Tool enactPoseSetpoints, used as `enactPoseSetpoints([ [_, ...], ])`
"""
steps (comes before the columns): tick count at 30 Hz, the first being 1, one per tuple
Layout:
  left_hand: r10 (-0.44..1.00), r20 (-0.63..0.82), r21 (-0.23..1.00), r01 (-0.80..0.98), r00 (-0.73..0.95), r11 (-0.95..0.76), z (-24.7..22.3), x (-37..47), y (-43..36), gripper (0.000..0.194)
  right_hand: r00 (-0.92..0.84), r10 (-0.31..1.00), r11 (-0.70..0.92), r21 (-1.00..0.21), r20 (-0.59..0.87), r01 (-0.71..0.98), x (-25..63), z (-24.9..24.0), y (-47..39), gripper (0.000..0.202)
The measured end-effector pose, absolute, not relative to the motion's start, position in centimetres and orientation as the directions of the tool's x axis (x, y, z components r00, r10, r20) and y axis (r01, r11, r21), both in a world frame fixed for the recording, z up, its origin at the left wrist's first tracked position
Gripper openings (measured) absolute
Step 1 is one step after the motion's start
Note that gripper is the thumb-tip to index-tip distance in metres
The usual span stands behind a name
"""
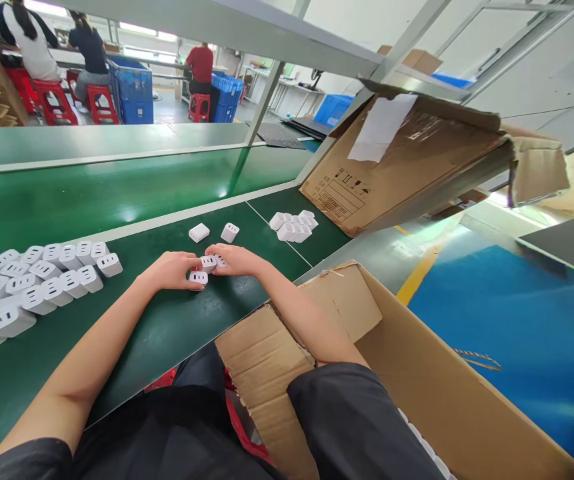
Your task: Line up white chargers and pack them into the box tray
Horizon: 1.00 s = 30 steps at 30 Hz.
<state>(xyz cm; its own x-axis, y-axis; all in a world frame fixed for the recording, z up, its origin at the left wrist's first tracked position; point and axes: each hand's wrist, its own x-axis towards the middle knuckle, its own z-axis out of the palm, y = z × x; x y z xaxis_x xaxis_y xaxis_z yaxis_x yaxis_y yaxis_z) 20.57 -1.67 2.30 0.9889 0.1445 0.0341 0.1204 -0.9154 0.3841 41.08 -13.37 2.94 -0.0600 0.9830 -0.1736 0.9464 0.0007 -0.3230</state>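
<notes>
White charger blocks with slots in their end faces are on the green bench [157, 340]. My left hand [169, 272] is closed on one charger block [198, 277] at its fingertips. Beside it, my right hand [237, 260] grips another charger block [221, 261]. A third charger block [208, 264] sits between the two, touching my right fingers. Just beyond my hands lie two loose charger blocks, one on its side [199, 232] and one showing its slots [230, 232]. To the left, several charger blocks [37, 280] stand packed in rows.
White hexagonal pieces [294, 227] are grouped at the right of the bench. An open cardboard box [447, 360] stands by my right arm, with white items low inside. Another carton [407, 153] leans beyond it. People sit on red stools [54, 102] near blue crates [131, 90] behind.
</notes>
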Motion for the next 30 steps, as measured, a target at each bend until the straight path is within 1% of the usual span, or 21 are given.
enactPoseSetpoints([
  [2, 0.163, 0.027, 0.412, 0.137, 0.986, -0.901, 2.4, 20.5, -1.4, 0.040, -0.081, 0.982, 0.012, -0.367, -0.173, 0.930, 41.3, 2.8, -13.3, 0.063],
  [4, 0.181, 0.014, 0.441, 0.157, 0.983, -0.883, 2.4, 20.4, -1.1, 0.038, -0.118, 0.983, 0.046, -0.423, -0.144, 0.905, 41.4, 2.7, -13.2, 0.069],
  [7, 0.193, 0.010, 0.486, 0.163, 0.981, -0.858, 2.5, 20.1, -0.6, 0.034, -0.186, 0.980, 0.127, -0.489, -0.073, 0.863, 41.5, 2.7, -13.2, 0.055],
  [9, 0.192, 0.005, 0.493, 0.165, 0.981, -0.854, 2.6, 19.8, -0.2, 0.032, -0.232, 0.971, 0.173, -0.521, -0.050, 0.836, 41.5, 2.7, -13.2, 0.047],
  [12, 0.201, -0.008, 0.487, 0.179, 0.980, -0.855, 2.5, 19.5, 0.4, 0.033, -0.308, 0.950, 0.231, -0.570, -0.041, 0.788, 41.5, 2.7, -13.2, 0.045],
  [14, 0.207, 0.002, 0.516, 0.177, 0.978, -0.838, 2.2, 19.4, 0.7, 0.036, -0.337, 0.941, 0.259, -0.593, -0.022, 0.762, 41.3, 2.6, -13.1, 0.047],
  [17, 0.227, 0.041, 0.604, 0.156, 0.973, -0.781, 1.6, 19.6, 0.9, 0.041, -0.307, 0.951, 0.265, -0.602, 0.035, 0.753, 41.2, 2.3, -13.0, 0.051],
  [20, 0.222, 0.053, 0.628, 0.140, 0.974, -0.765, 1.2, 19.7, 0.9, 0.049, -0.215, 0.976, 0.197, -0.599, 0.043, 0.776, 41.3, 2.0, -13.0, 0.049],
  [23, 0.209, 0.036, 0.604, 0.145, 0.977, -0.783, 1.3, 19.7, 0.4, 0.057, -0.175, 0.984, 0.140, -0.568, -0.007, 0.811, 41.6, 1.9, -13.0, 0.041],
  [25, 0.234, 0.019, 0.590, 0.178, 0.972, -0.787, 1.4, 19.9, -0.4, 0.070, -0.171, 0.985, 0.126, -0.540, -0.034, 0.832, 41.7, 2.0, -13.0, 0.037],
  [27, 0.257, 0.006, 0.578, 0.207, 0.966, -0.789, 1.3, 20.2, -1.1, 0.083, -0.155, 0.986, 0.099, -0.520, -0.065, 0.848, 41.8, 2.1, -13.0, 0.039],
  [28, 0.265, 0.006, 0.577, 0.213, 0.964, -0.789, 1.2, 20.3, -1.3, 0.084, -0.151, 0.985, 0.085, -0.514, -0.088, 0.854, 41.8, 2.2, -13.1, 0.041],
  [30, 0.265, 0.021, 0.595, 0.201, 0.964, -0.778, 0.9, 20.6, -1.4, 0.076, -0.164, 0.975, 0.065, -0.516, -0.148, 0.854, 41.9, 2.3, -13.2, 0.047],
])
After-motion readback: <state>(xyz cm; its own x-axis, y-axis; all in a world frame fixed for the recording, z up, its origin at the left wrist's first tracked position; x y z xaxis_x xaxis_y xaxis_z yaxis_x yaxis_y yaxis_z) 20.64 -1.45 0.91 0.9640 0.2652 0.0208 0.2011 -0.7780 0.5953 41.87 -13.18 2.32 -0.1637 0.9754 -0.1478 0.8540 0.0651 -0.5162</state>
